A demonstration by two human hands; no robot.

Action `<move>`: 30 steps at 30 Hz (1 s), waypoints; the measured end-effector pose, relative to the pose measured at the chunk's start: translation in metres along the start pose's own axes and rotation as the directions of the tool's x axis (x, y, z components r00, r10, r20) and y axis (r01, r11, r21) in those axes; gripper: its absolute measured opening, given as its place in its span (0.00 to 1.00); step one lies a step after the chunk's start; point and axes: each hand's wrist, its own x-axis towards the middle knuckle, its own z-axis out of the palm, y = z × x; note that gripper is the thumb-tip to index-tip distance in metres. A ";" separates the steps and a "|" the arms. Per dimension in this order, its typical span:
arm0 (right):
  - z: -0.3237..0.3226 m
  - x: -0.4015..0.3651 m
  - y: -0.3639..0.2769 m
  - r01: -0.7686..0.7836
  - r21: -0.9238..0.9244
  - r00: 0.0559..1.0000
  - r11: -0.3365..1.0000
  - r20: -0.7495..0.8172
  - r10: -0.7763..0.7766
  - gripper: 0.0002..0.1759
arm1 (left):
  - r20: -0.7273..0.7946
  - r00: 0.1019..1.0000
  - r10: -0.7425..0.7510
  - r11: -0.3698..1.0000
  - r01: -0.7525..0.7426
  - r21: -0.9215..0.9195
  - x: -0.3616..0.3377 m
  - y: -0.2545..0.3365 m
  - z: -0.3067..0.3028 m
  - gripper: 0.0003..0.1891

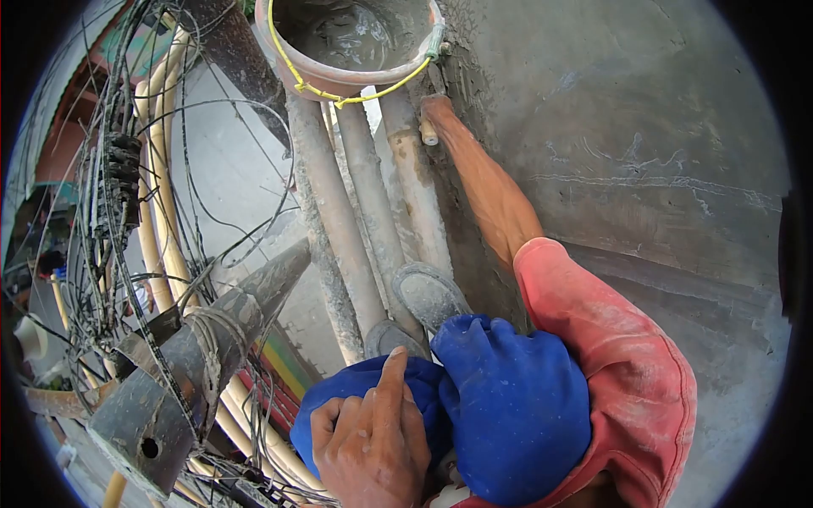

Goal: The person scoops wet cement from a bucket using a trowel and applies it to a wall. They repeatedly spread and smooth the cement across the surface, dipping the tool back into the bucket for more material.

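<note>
My right hand (438, 108) is closed around the pale handle of a trowel (430, 134), beside the wet grey wall. The trowel's blade is mostly hidden near the bucket's side. Just left of that hand stands a bucket (330, 87) with a yellow cord over its rim, holding wet grey mortar (360, 38). My left hand (373, 436) is over my blue-clad knee, index finger stretched out and the other fingers loosely bent. Nothing shows in it.
Grey-caked poles (347, 195) run under my shoes (428, 292) and the bucket. Tangled black cables (118, 186) hang at the left around a thick metal post (199, 364). A plastered wall (644, 102) fills the right side. Ground shows far below between the poles.
</note>
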 end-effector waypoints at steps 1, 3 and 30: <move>-0.001 -0.005 -0.001 0.009 0.028 1.000 1.000 -0.012 -0.009 0.10 | 0.004 1.000 -0.021 1.000 0.021 0.001 0.000 0.000 -0.001 0.16; -0.003 -0.015 -0.006 0.025 0.057 1.000 0.998 -0.019 -0.024 0.10 | -0.004 1.000 -0.019 1.000 0.019 0.004 0.000 0.000 0.000 0.16; -0.022 -0.025 0.019 0.120 -0.177 0.991 0.977 0.072 -0.108 0.11 | 0.047 0.999 0.022 0.999 -0.024 0.028 -0.004 -0.001 -0.001 0.16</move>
